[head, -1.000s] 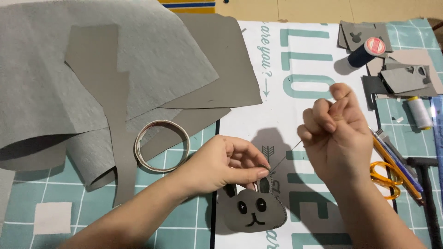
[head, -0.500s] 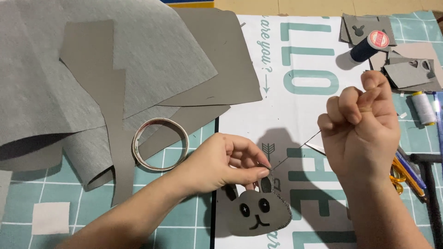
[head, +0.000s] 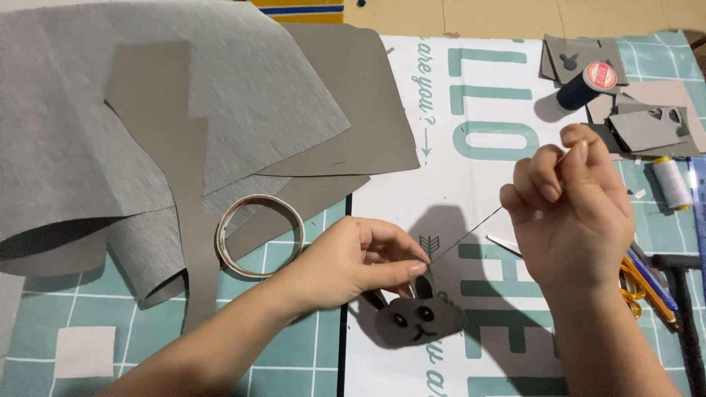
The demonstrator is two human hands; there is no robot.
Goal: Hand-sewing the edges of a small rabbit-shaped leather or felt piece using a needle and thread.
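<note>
My left hand [head: 357, 259] pinches the top of a small grey felt bunny face [head: 416, 320] with dark eyes, ears and a stitched mouth, holding it on the white printed sheet [head: 478, 132]. A thin dark thread [head: 471, 228] runs taut from the bunny up to my right hand [head: 570, 209], whose fingers are closed on the thread and a needle, raised above the sheet to the right.
Large grey felt sheets [head: 147, 125] cover the upper left. A tape ring [head: 259, 234] lies beside my left hand. At the right are a dark thread spool [head: 585, 84], a white spool [head: 671, 181], grey felt scraps [head: 647, 125], orange-handled scissors and pens [head: 651, 283] on the green cutting mat [head: 309, 353].
My right hand has risen up and to the right, pulling the thread longer and taut. My left hand keeps holding the bunny face in place.
</note>
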